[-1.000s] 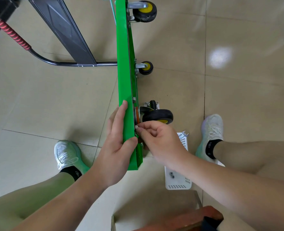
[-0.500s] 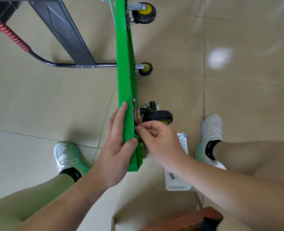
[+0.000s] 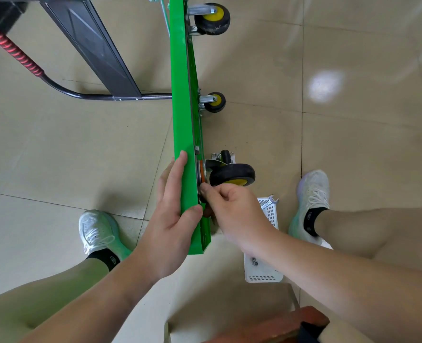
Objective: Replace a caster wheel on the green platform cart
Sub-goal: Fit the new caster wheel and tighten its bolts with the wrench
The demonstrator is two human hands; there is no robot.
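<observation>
The green platform cart (image 3: 181,100) stands on its side edge on the tiled floor, wheels facing right. My left hand (image 3: 172,219) grips the near end of the green deck, thumb over its edge. A black caster wheel (image 3: 232,175) with a yellow hub sits against the cart's underside on an orange-ringed mount. My right hand (image 3: 232,206) is pinched at the base of that caster's mounting plate; whatever the fingertips hold is hidden. Two more casters (image 3: 212,19) (image 3: 214,102) are fixed further along.
A white plastic basket (image 3: 266,273) with a spanner (image 3: 271,201) and small nuts lies on the floor under my right forearm. Another small caster (image 3: 226,156) lies on the floor behind the wheel. The cart's folded black handle (image 3: 56,87) stretches left. My shoes flank the cart.
My right hand's fingers have shifted slightly at the caster mount, as if turning something small. The left hand and cart stay put.
</observation>
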